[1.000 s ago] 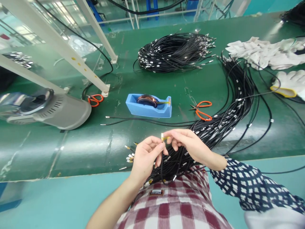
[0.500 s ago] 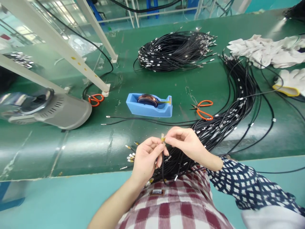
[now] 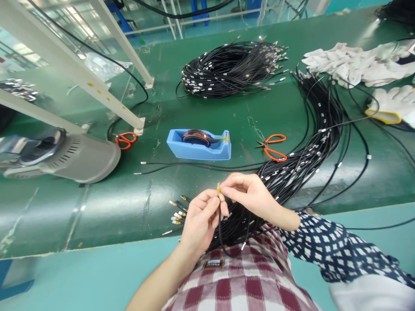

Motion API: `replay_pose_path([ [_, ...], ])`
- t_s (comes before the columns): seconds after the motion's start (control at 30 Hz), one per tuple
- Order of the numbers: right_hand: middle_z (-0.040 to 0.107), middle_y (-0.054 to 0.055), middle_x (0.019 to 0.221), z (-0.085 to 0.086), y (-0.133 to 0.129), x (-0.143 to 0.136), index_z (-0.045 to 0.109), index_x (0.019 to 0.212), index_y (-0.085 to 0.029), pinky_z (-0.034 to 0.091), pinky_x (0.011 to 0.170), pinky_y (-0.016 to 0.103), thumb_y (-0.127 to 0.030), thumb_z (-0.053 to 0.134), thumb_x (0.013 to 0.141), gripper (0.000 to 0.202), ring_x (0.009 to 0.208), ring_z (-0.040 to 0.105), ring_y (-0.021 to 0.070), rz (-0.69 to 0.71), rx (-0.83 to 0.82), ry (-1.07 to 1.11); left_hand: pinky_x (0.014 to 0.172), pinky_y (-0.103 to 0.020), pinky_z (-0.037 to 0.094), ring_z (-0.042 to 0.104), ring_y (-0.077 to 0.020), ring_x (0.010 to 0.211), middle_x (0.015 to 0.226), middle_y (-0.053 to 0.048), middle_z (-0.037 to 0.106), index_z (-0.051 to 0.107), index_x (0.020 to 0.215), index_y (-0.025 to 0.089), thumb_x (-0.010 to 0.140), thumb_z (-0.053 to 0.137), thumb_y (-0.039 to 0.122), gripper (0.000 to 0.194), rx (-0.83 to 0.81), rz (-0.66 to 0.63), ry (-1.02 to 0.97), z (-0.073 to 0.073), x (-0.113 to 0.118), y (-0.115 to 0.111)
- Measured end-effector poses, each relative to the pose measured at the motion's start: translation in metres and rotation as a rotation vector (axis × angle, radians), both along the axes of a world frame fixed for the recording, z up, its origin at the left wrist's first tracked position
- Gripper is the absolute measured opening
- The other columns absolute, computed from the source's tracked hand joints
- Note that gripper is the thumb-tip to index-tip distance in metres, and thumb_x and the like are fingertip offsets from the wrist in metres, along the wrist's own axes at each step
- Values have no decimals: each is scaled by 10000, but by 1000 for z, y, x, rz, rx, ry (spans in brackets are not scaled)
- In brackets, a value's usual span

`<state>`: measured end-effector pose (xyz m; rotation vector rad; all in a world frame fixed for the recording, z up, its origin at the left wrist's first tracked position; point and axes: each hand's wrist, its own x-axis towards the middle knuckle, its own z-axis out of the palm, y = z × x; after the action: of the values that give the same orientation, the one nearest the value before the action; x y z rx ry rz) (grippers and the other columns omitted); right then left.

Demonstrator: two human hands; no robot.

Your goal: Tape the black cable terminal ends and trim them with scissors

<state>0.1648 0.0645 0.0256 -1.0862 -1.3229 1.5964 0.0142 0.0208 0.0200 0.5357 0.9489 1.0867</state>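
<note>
My left hand (image 3: pixel 199 218) is closed around a black cable (image 3: pixel 220 229) just below its end, which points up. A small piece of yellow tape (image 3: pixel 219 190) sits at that cable end, under a pale metallic tip. The fingertips of my right hand (image 3: pixel 251 194) pinch at the tape from the right side; exactly how far it goes round is hidden by the fingers. Beneath both hands lies a thick bundle of black cables (image 3: pixel 296 166) with white tags, running up to the right. Several cable ends with yellow bands (image 3: pixel 177 216) stick out left of my left hand.
A blue tape dispenser (image 3: pixel 197 151) stands beyond my hands, with orange-handled scissors (image 3: pixel 275 149) to its right. Farther back are a coiled cable bundle (image 3: pixel 227 77) and white gloves (image 3: pixel 352 65). At left are a grey machine (image 3: pixel 84 157), more orange-handled scissors (image 3: pixel 126 140) and white posts (image 3: pixel 123 43).
The view has shifted slightly, so the bench things appear a little farther left. Both hands stay together at the cable end, and my right fingertips now cover more of the yellow tape.
</note>
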Motion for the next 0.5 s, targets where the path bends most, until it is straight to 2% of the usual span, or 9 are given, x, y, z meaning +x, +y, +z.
replay_pose_path([
  [0.13, 689, 36, 811, 0, 2, 1, 754, 803, -157, 468, 560, 222, -322, 738, 771, 168, 684, 606, 116, 31, -65, 103, 409, -149, 231, 387, -30, 429, 557, 22, 580, 626, 794, 137, 797, 761, 373, 272, -17, 7, 0, -1, -1, 1],
  [0.3, 673, 23, 799, 1, 2, 1, 762, 802, -161, 471, 572, 220, -302, 752, 762, 147, 652, 590, 93, 20, -50, 156, 449, -155, 270, 418, -42, 466, 563, 21, 574, 646, 824, 141, 785, 776, 378, 273, -19, 28, 9, -2, -2, 2],
  [0.5, 674, 11, 754, 2, 2, -2, 734, 713, -164, 474, 600, 226, -296, 772, 744, 141, 646, 592, 94, -6, -43, 194, 456, -169, 262, 378, -42, 460, 552, 25, 552, 638, 796, 143, 818, 749, 365, 249, -14, 10, -37, 1, -1, -2],
])
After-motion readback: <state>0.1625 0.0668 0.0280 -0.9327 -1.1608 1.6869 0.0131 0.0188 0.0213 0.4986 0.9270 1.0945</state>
